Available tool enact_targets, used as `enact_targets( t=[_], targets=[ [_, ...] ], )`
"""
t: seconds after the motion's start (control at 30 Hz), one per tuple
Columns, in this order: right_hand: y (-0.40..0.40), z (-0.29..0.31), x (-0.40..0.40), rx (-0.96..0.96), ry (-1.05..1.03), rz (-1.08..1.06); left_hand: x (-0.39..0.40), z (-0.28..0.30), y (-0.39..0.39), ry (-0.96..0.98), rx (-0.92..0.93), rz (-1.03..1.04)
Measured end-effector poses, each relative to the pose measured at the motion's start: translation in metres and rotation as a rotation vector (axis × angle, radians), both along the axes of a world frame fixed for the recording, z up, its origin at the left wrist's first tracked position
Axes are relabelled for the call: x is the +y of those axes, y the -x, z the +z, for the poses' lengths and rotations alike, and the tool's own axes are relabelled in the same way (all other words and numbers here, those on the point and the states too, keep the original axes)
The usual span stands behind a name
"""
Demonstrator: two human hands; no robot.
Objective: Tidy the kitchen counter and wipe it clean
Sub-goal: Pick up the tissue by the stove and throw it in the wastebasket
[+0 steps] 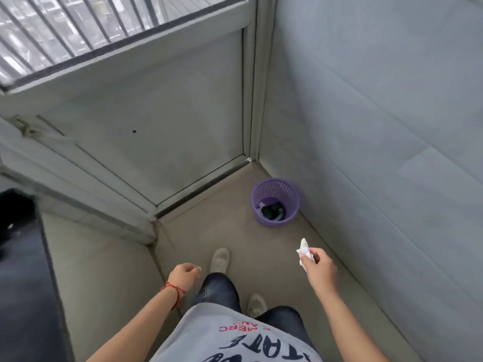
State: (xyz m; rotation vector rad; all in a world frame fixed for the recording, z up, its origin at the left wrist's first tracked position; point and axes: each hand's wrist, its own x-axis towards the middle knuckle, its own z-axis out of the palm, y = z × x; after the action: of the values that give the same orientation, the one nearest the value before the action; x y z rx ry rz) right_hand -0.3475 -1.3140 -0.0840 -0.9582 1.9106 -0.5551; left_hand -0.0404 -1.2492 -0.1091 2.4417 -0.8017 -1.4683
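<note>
Standing over grey floor, feet pointing toward the corner. Left hand (185, 273) hanging low beside the thigh, fingers loosely curled, holding nothing, touching nothing. Right hand (317, 267) reaching forward, fingertips pinching a crumpled white tissue (304, 253), the wad poking up and out past the knuckles. Looking ahead and slightly right: purple mesh bin (275, 202) sitting upright on the floor, tucked into the corner just beside the wall (379, 126), mouth open upward, something dark lying inside. Lying straight along the line of the right arm, well apart from the tissue, with the left hand farther off. Likely calling for a step closer or a short toss. Beyond, closed door (156, 113) with barred window above.
</note>
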Motion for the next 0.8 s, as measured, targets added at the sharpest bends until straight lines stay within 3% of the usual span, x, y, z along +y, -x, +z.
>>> enact_targets(
  t=[0.43,0.8],
  targets=[
    [-0.077,-0.029,-0.062,-0.048,-0.145,-0.472,-0.251,-0.016,-0.045,-0.052,-0.006,-0.558],
    [-0.097,-0.111,-0.154,-0.106,-0.232,-0.512,-0.35,-0.095,-0.016,-0.088,-0.004,-0.615]
  ],
)
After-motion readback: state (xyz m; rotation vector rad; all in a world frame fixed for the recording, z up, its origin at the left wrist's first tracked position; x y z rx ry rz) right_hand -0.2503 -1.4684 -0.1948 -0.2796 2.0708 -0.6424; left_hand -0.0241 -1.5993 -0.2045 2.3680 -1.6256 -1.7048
